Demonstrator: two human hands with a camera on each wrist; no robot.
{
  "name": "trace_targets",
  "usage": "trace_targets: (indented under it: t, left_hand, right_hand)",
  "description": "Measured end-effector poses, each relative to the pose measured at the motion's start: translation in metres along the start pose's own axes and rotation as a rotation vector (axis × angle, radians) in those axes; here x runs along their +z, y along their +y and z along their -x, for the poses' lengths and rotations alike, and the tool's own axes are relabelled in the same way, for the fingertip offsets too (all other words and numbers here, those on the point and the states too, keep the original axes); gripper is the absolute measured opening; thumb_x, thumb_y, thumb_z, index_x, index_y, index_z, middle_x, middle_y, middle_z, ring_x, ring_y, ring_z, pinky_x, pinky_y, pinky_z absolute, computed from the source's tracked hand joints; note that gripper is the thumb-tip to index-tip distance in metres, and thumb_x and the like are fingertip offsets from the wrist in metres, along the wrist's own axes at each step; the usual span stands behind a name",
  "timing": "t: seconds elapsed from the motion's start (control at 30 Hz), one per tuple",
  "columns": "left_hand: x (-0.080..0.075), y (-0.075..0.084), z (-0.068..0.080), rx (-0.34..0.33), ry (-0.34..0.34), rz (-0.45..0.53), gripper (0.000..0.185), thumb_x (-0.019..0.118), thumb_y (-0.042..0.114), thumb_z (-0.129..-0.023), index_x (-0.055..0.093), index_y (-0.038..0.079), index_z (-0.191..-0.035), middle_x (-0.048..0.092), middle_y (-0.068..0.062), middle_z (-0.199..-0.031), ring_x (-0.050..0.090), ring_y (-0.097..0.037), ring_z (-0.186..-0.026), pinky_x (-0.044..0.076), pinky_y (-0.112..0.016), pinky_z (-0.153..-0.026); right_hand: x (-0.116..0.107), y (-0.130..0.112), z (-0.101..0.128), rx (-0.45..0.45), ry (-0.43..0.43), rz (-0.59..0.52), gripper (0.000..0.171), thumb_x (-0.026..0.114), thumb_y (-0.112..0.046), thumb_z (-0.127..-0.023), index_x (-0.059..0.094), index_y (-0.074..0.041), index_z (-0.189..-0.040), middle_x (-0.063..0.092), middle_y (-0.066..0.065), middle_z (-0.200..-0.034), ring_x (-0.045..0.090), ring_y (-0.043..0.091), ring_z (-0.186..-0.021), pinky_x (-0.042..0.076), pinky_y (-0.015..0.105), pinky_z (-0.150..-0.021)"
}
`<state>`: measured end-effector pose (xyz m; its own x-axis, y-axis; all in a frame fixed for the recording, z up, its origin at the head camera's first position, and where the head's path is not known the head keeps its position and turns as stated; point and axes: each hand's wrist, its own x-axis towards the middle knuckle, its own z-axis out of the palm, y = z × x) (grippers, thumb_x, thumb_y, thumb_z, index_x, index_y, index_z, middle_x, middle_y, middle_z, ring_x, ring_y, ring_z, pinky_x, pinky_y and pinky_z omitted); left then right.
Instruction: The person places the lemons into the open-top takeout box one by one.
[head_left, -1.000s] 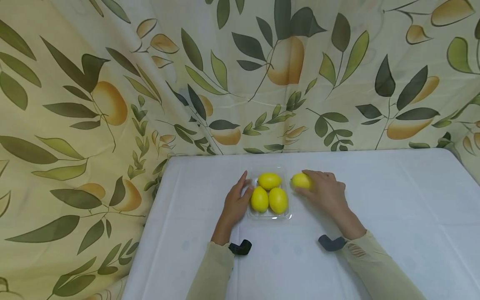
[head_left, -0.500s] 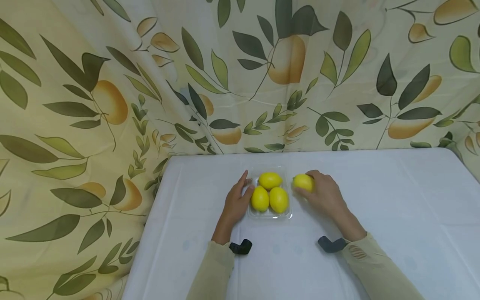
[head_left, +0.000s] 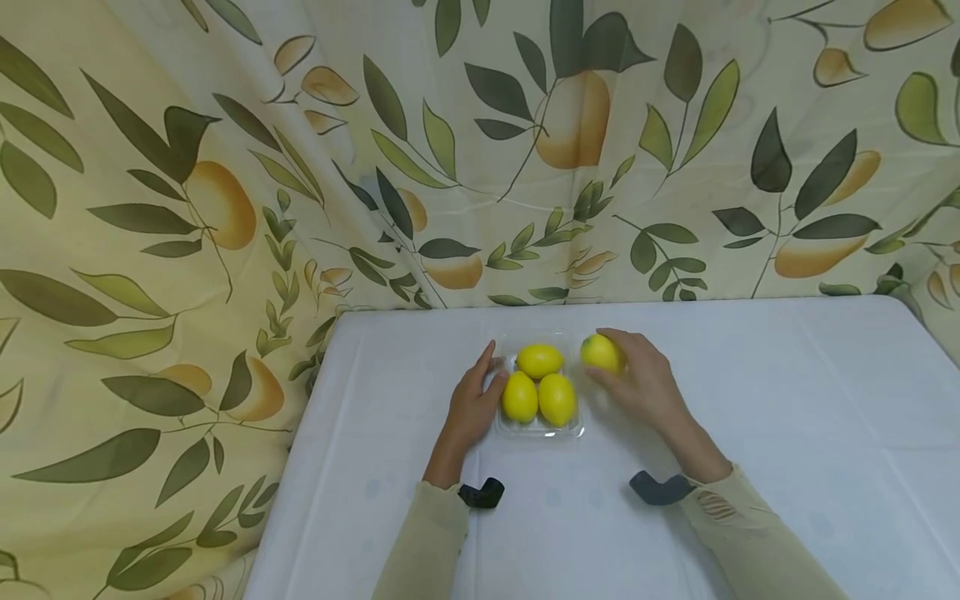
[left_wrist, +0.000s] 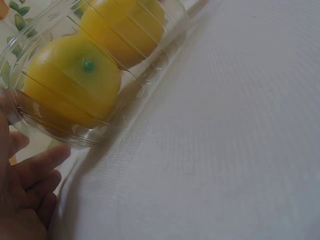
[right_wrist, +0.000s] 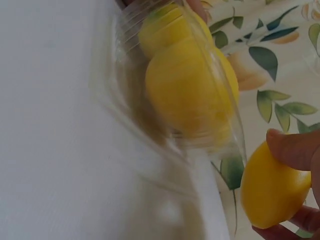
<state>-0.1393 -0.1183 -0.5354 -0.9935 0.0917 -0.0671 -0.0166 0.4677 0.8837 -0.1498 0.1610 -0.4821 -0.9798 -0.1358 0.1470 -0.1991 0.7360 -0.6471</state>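
Right hand (head_left: 637, 383) is seen just to the right of the clear plastic tray (head_left: 576, 429), with its fingers and thumb curled round a loose lemon (head_left: 601, 352). That lemon is held off the white tablecloth (head_left: 787, 400), just beside the tray's far right corner and apart from the fruit inside it. In the right wrist view the same lemon (right_wrist: 272, 192) is pinched between a fingertip (right_wrist: 295, 147) above and other fingertips below, close to the tray's transparent wall (right_wrist: 150, 145).

Left hand (head_left: 471, 408) is laid against the left side of the tray, its fingers nearly straight and its thumb touching the tray's edge; nothing is gripped by it. In the left wrist view its fingers (left_wrist: 37, 165) are shown resting on the cloth just beside the tray's rounded corner (left_wrist: 75, 135).

Three lemons are contained in the tray: one lemon at the back (head_left: 539, 360), one at the front left (head_left: 519, 397) and one at the front right (head_left: 557, 399), the front pair lying side by side and touching. A small green stem mark is shown on the nearest one in the left wrist view (left_wrist: 70, 82).

Behind the tray, a curtain printed with leaves and fruit (head_left: 225, 167) is hung along the table's far edge. A dark strap is worn at each wrist, nearer the person than the tray, and pale sleeves are worn on both arms.
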Motion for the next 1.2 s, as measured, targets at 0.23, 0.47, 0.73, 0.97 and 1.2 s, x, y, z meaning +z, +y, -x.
trace_targets:
  t: [0.23, 0.47, 0.73, 0.97, 1.2]
  left_hand:
    - [0.001, -0.002, -0.001, -0.01, 0.002, 0.005, 0.059, 0.047, 0.048, -0.105, 0.025, 0.044, -0.16, 0.054, 0.006, -0.152, 0.037, -0.023, -0.151, 0.025, -0.057, -0.125]
    - [0.002, -0.004, -0.001, -0.011, 0.001, 0.001, 0.06, 0.046, 0.05, -0.105, 0.024, 0.044, -0.16, 0.054, 0.006, -0.153, 0.036, -0.023, -0.152, 0.024, -0.057, -0.125]
    - [0.001, -0.002, -0.001, -0.018, -0.002, -0.003, 0.06, 0.046, 0.051, -0.105, 0.024, 0.044, -0.16, 0.053, 0.007, -0.153, 0.036, -0.022, -0.152, 0.024, -0.056, -0.126]
    - [0.001, -0.002, -0.001, -0.019, -0.003, 0.0, 0.061, 0.046, 0.052, -0.105, 0.024, 0.043, -0.161, 0.053, 0.007, -0.153, 0.036, -0.022, -0.152, 0.024, -0.057, -0.126]
    - [0.0, 0.0, -0.001, -0.035, -0.005, -0.005, 0.063, 0.046, 0.055, -0.104, 0.024, 0.043, -0.161, 0.053, 0.009, -0.153, 0.035, -0.022, -0.152, 0.024, -0.057, -0.125]
  right_hand:
    - [0.002, -0.012, 0.0, 0.008, 0.029, -0.084, 0.064, 0.079, -0.03, -0.09, 0.053, -0.008, -0.144, 0.057, 0.019, -0.141, 0.059, 0.037, -0.117, 0.055, 0.055, -0.094]
    - [0.007, -0.025, -0.002, 0.007, 0.041, -0.157, 0.067, 0.079, -0.04, -0.089, 0.051, -0.011, -0.143, 0.059, 0.014, -0.141, 0.065, 0.038, -0.115, 0.055, 0.058, -0.099]
    - [0.012, -0.036, -0.006, -0.021, 0.021, -0.198, 0.07, 0.076, -0.038, -0.092, 0.046, -0.015, -0.151, 0.053, 0.014, -0.147, 0.06, 0.038, -0.124, 0.053, 0.058, -0.103]
    - [0.022, -0.04, -0.009, -0.036, -0.005, -0.17, 0.064, 0.076, -0.036, -0.092, 0.051, -0.014, -0.147, 0.052, 0.013, -0.147, 0.053, 0.035, -0.13, 0.047, 0.06, -0.108]
    - [0.029, -0.04, -0.011, -0.068, -0.037, -0.062, 0.059, 0.076, -0.031, -0.092, 0.054, -0.013, -0.143, 0.056, 0.014, -0.141, 0.053, 0.037, -0.132, 0.042, 0.063, -0.112]
